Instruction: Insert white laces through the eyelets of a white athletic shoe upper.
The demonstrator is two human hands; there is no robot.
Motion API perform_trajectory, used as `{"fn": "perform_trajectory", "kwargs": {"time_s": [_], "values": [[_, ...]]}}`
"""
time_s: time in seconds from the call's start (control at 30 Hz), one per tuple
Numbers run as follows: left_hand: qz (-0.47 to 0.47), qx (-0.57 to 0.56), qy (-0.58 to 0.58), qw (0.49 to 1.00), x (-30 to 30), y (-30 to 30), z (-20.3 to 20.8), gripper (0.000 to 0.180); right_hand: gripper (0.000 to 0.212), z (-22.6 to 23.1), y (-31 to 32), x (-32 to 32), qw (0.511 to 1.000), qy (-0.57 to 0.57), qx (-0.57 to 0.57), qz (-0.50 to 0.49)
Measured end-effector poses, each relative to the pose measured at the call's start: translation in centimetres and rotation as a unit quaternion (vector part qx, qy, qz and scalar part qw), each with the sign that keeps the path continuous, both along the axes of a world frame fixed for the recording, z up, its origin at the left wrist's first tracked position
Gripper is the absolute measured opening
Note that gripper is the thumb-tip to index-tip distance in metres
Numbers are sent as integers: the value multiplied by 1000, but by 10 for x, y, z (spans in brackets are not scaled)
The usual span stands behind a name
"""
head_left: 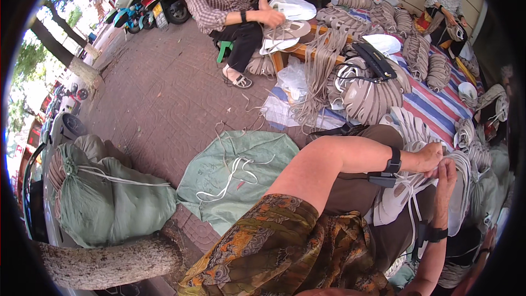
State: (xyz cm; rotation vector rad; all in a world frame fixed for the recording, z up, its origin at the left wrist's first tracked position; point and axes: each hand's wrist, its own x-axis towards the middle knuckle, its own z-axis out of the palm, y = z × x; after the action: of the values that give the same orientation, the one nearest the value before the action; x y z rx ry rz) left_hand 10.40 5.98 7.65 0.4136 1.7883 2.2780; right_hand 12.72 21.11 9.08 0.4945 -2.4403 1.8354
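Cord work between 3 and 4 o'clock, seemingly partway through.
The bare left hand (430,158) and right hand (447,173) meet, fingers closed on thin white cord (415,205) at the white-and-beige, shoe-upper-shaped piece (389,201); cord dangles free, so this one looks unfinished. The grey-beige fanned bundle (370,100) towards 2 o'clock appears gathered already; how many remain, I cannot tell.

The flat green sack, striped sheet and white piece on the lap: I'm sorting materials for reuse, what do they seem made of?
Flat green sack: probably woven plastic, dull, with crisp creases.
Striped sheet: likely matte plastic tarpaulin, judging by its broad red, white and blue stripes; weave unclear.
White piece: smooth and matte, perhaps synthetic leather or cloth.
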Motion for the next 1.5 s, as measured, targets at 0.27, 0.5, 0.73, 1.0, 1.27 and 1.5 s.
{"fn": "perform_trajectory", "kwargs": {"time_s": [0.27,0.5,0.73,1.0,1.27,1.5], "values": [[4,-26,1,1000,0,-10,-13,18,15,10,-19,19,998,-37,-50,12],[-102,15,58,993,4,-10,-12,18,9,11,4,25,1000,-1,4,-18],[-183,14,-90,979,1,-55,7,28,6,-8,-8,8,998,31,-44,43],[-206,-12,-91,974,2,-42,16,17,7,-6,8,19,996,-69,-53,25],[-245,-94,-96,960,4,-43,29,28,11,-1,5,24,997,-60,-53,9],[-235,-109,-95,961,0,-48,31,19,14,-3,1,21,1000,-9,-10,8]]}}
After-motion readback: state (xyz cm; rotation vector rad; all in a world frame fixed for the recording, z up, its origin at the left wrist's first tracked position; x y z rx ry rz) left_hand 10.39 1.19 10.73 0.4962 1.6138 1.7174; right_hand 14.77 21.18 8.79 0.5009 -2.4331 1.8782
